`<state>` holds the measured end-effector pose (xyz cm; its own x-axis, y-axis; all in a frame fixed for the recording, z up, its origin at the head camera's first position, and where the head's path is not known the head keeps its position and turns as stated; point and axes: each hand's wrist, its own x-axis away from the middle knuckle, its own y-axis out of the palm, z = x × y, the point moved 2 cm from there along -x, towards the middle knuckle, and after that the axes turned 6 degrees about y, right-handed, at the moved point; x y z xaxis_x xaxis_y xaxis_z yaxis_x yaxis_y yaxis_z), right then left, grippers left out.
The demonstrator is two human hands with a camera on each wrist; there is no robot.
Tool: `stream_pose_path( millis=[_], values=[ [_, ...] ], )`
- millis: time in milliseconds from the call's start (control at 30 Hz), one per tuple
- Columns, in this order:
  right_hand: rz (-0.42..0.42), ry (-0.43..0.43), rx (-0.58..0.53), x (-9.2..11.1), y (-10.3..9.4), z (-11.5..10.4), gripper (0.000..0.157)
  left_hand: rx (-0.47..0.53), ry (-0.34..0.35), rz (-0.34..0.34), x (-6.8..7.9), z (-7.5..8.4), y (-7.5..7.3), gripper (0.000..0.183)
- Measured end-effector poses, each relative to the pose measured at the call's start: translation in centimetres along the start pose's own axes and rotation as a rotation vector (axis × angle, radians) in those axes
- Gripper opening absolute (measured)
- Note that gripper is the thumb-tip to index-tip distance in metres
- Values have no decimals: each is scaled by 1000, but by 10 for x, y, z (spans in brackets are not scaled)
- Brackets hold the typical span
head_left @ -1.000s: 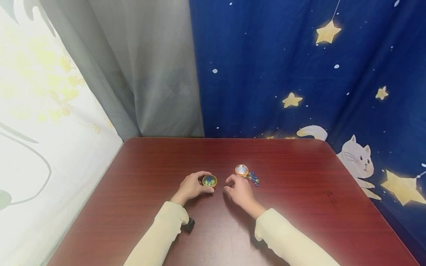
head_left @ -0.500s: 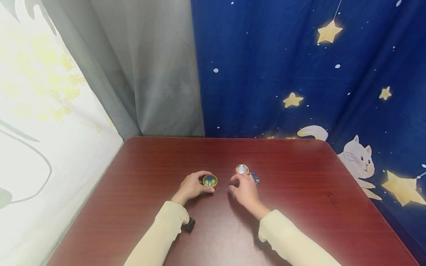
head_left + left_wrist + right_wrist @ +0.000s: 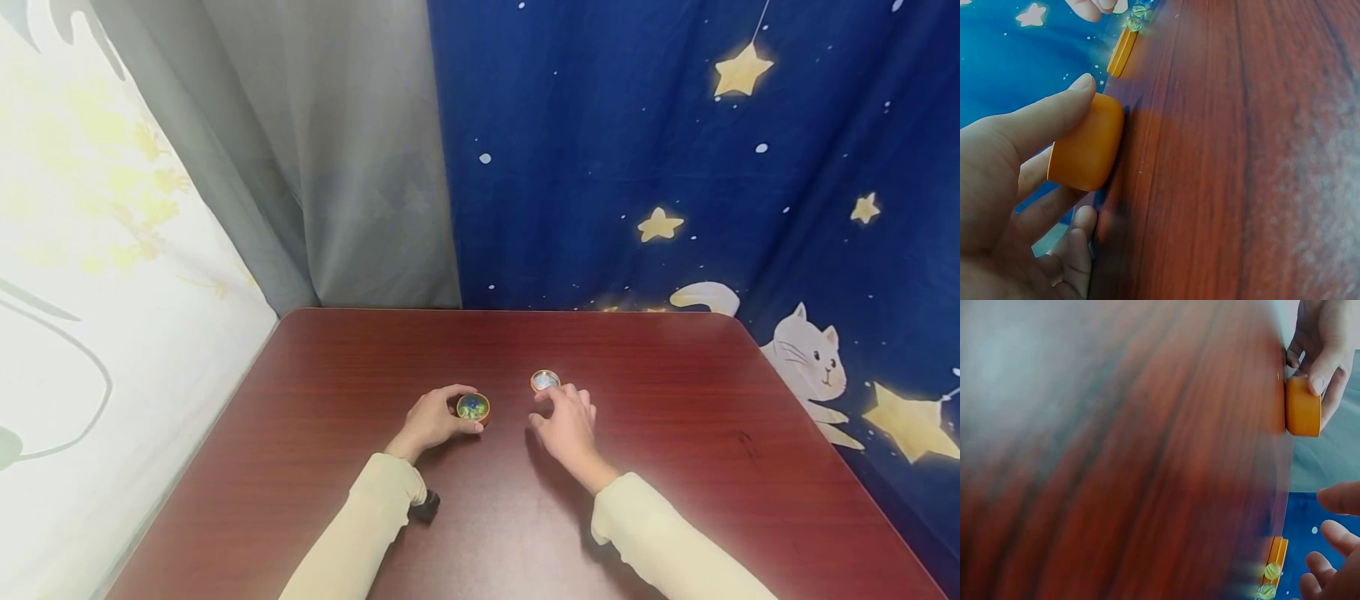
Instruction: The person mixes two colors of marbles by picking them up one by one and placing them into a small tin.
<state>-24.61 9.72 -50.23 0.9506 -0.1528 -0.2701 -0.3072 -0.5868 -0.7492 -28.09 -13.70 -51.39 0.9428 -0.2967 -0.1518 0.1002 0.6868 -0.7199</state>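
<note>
My left hand [image 3: 431, 421] grips a small round orange tub [image 3: 1088, 150] between thumb and fingers, its base on the table. Blue and green glass marbles [image 3: 473, 407] show inside it from above. To the right, my right hand [image 3: 567, 425] hovers low over the table, fingers loosely bent and apart, with nothing seen between them. Just beyond its fingertips lies a flat orange lid [image 3: 545, 381] with a silvery inside. In the right wrist view, loose marbles [image 3: 1272, 570] sit beside the lid; the right hand hides them in the head view.
The reddish-brown table [image 3: 360, 350] runs back to a grey curtain [image 3: 375, 167] and a blue star-patterned one [image 3: 585, 150]. A black object [image 3: 426, 507] is at the left cuff. White patterned cloth [image 3: 97, 333] hangs at the left.
My right hand has moved a little to the right, away from the tub and over the loose marbles, now covering them in the head view. The left hand and tub stay put.
</note>
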Motion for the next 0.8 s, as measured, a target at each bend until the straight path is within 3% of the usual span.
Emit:
stream_pose_path(
  millis=[800],
  values=[
    [-5,109,-18,-7,-18,34,30,13,24,5,1,1,0,61]
  ],
)
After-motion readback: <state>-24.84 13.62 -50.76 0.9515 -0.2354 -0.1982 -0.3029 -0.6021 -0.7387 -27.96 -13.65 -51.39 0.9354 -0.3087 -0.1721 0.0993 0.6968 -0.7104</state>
